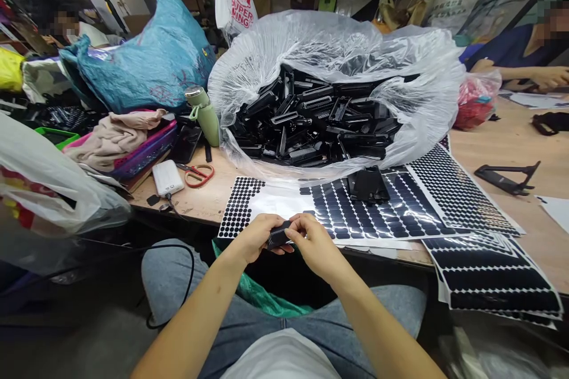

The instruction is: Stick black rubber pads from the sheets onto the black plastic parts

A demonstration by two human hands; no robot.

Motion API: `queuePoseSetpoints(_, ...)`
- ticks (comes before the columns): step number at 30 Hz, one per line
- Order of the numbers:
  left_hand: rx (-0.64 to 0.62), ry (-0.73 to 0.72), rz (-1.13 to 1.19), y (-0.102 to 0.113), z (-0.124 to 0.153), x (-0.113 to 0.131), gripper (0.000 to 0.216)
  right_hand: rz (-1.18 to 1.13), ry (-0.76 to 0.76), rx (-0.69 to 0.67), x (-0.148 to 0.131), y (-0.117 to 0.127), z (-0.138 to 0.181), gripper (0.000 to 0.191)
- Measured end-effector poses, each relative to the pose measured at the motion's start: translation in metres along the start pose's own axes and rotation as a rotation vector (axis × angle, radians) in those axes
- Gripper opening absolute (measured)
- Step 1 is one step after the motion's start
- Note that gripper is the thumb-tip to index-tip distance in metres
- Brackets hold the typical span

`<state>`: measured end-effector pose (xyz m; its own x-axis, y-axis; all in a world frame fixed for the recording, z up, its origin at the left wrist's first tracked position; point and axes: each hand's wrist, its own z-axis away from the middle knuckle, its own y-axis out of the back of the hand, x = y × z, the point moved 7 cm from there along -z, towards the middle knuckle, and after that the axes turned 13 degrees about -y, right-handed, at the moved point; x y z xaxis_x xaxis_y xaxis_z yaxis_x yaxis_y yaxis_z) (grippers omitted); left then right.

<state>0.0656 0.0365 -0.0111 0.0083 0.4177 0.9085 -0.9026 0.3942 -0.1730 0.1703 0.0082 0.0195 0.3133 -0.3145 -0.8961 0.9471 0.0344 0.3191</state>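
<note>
Both hands meet above my lap, close to the table's front edge. My left hand (256,239) is closed around a small black plastic part (278,235). The fingers of my right hand (311,237) are pinched at the part's right end; whether a sticker lies under them is hidden. Just beyond lie sheets of black stickers (376,216), with a bare white patch of backing by my hands. A black plastic piece (368,185) rests on the sheets. Behind them a large clear plastic bag (249,71) gapes, full of similar black plastic parts (311,112).
On the left are red-handled scissors (198,176), a white power bank (168,177) with a cable, a green bottle (204,115) and a purple basket (146,151). A black stand (507,179) lies right. A green bag (267,299) hangs below the edge. Another person (507,56) sits far right.
</note>
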Motion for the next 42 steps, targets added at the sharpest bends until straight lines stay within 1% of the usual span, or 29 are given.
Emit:
queuePoseSetpoints(9,0.018,-0.005,0.004,-0.001,0.001,0.000,0.012,0.048,0.053,0.039,-0.003,-0.003,0.005,0.011)
queuePoseSetpoints(10,0.019,-0.009,0.005,0.000,0.001,-0.001,0.012,0.051,0.070,0.065,-0.002,-0.004,0.006,0.011)
queuePoseSetpoints(12,0.015,-0.020,0.002,0.002,0.002,-0.003,0.014,0.067,0.103,0.177,0.001,-0.001,0.007,0.008)
queuePoseSetpoints(13,0.010,-0.020,-0.010,0.004,0.003,-0.004,0.016,0.078,0.107,0.245,0.005,0.002,0.005,0.012)
queuePoseSetpoints(14,0.005,-0.016,-0.035,0.006,0.006,-0.006,0.018,0.090,0.099,0.304,0.010,0.006,0.003,0.020)
queuePoseSetpoints(15,-0.009,-0.003,-0.073,0.007,0.010,-0.009,0.020,0.102,0.078,0.345,0.016,0.011,-0.002,0.028)
queuePoseSetpoints(17,-0.097,0.022,-0.208,0.006,0.018,-0.014,0.026,0.117,0.012,0.360,0.028,0.020,-0.015,0.036)
queuePoseSetpoints(18,-0.162,-0.003,-0.308,0.005,0.021,-0.012,0.029,0.119,-0.021,0.350,0.034,0.025,-0.023,0.035)
queuePoseSetpoints(19,-0.215,-0.065,-0.425,0.003,0.021,-0.008,0.032,0.116,-0.047,0.345,0.039,0.030,-0.029,0.034)
queuePoseSetpoints(20,-0.235,-0.158,-0.553,0.003,0.017,0.001,0.034,0.109,-0.062,0.348,0.042,0.035,-0.035,0.034)
queuePoseSetpoints(21,-0.203,-0.272,-0.686,0.005,0.010,0.013,0.036,0.101,-0.068,0.351,0.044,0.039,-0.040,0.033)
queuePoseSetpoints(22,-0.115,-0.398,-0.825,0.008,-0.002,0.029,0.036,0.093,-0.068,0.354,0.044,0.042,-0.043,0.032)
queuePoseSetpoints(24,0.146,-0.580,-1.064,0.016,-0.034,0.063,0.036,0.080,-0.063,0.346,0.044,0.040,-0.046,0.030)
queuePoseSetpoints(25,0.238,-0.658,-1.194,0.014,-0.055,0.079,0.035,0.073,-0.057,0.334,0.043,0.036,-0.047,0.029)
queuePoseSetpoints(27,0.273,-0.728,-1.250,0.005,-0.103,0.099,0.031,0.072,-0.031,0.306,0.041,0.026,-0.046,0.026)
queuePoseSetpoints(29,0.260,-0.777,-1.288,-0.007,-0.148,0.112,0.033,0.090,-0.005,0.275,0.040,0.017,-0.045,0.024)
queuePoseSetpoints(31,0.243,-0.784,-1.311,-0.013,-0.182,0.115,0.039,0.119,-0.009,0.249,0.042,0.013,-0.044,0.022)
queuePoseSetpoints(32,0.239,-0.774,-1.318,-0.013,-0.193,0.114,0.038,0.130,-0.019,0.242,0.044,0.014,-0.044,0.022)
queuePoseSetpoints(34,0.237,-0.755,-1.322,-0.007,-0.205,0.108,0.032,0.145,-0.032,0.245,0.046,0.019,-0.046,0.021)
queuePoseSetpoints(36,0.233,-0.756,-1.318,0.005,-0.204,0.103,0.027,0.171,-0.017,0.251,0.044,0.019,-0.050,0.018)
queuePoseSetpoints(37,0.232,-0.767,-1.311,0.012,-0.199,0.102,0.028,0.193,0.006,0.243,0.040,0.015,-0.054,0.015)
queuePoseSetpoints(39,0.250,-0.796,-1.287,0.029,-0.185,0.104,0.034,0.252,0.084,0.187,0.028,-0.004,-0.063,0.011)
queuePoseSetpoints(41,0.300,-0.824,-1.257,0.049,-0.164,0.110,0.042,0.326,0.175,0.115,0.012,-0.032,-0.073,0.011)
queuePoseSetpoints(42,0.334,-0.844,-1.204,0.060,-0.152,0.115,0.044,0.372,0.205,0.096,0.004,-0.046,-0.079,0.012)
